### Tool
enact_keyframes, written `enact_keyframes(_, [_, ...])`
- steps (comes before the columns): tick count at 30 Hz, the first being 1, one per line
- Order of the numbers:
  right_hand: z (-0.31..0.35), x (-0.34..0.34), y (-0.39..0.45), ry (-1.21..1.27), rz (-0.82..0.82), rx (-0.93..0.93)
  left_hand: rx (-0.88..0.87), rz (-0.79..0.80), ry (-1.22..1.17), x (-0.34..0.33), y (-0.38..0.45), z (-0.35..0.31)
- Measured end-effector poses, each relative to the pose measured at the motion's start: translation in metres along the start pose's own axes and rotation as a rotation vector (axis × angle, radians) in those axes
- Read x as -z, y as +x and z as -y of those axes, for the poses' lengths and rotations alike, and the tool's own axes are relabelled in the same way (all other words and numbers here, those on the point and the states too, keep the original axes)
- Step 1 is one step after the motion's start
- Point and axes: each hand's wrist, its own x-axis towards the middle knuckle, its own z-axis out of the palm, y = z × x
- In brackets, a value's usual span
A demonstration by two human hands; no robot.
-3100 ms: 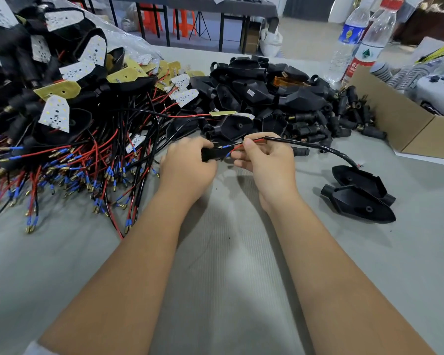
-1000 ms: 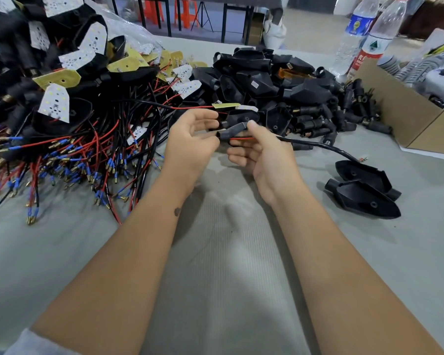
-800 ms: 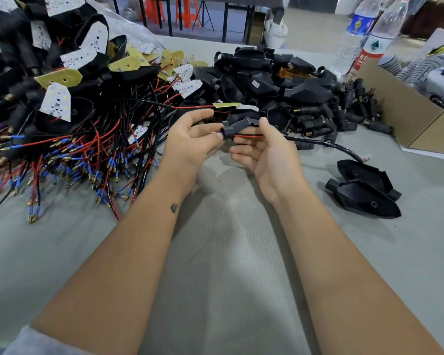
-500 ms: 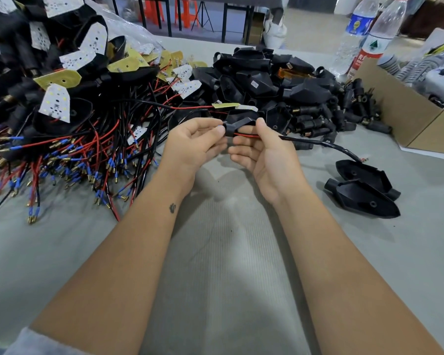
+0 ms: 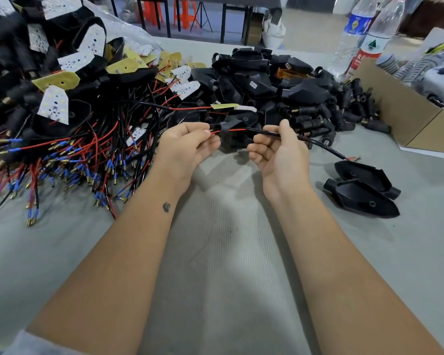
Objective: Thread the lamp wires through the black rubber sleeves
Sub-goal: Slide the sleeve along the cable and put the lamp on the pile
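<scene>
The hands have drawn apart. The left hand (image 5: 187, 147) pinches the red wire (image 5: 235, 129); the right hand (image 5: 280, 152) pinches its black cable (image 5: 315, 142). Between the grips hangs the black rubber sleeve (image 5: 227, 127), outline lost against the black housings (image 5: 262, 80) behind.

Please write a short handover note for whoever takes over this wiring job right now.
Left hand: pinches the thin red lamp wire at its end.
Right hand: grips the black sheathed cable.
Small black rubber sleeve: sits on the red wire between the hands.
Done: wire appears threaded through this sleeve.
Left: set it aside; the tangled pile of red and black wired lamps and heap of loose black rubber sleeves remain.
</scene>
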Motion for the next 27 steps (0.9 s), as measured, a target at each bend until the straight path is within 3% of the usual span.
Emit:
enact_keyframes(4, [-0.001,-0.002,0.0,-0.055,0.003,0.015,0.027,0.069,0.073,0.0,-0.002,-0.004])
enact_keyframes(14, [-0.002,-0.001,0.0,-0.258,0.008,0.08,-0.11,0.247,0.64,-0.01,-0.012,0.004])
enact_keyframes(17, [-0.002,-0.002,0.0,-0.31,0.015,0.083,-0.274,0.234,0.959,-0.01,-0.013,0.009])
enact_keyframes(21, [-0.003,-0.003,-0.001,-0.341,0.022,0.08,-0.575,0.126,1.556,-0.009,-0.012,0.011])
enact_keyframes(23, [-0.005,-0.004,-0.001,-0.391,0.034,0.085,-0.571,0.086,1.664,-0.008,-0.012,0.009])
enact_keyframes(27, [-0.008,-0.006,-0.001,-0.516,0.085,0.114,-0.558,0.082,1.656,-0.008,-0.01,0.012])
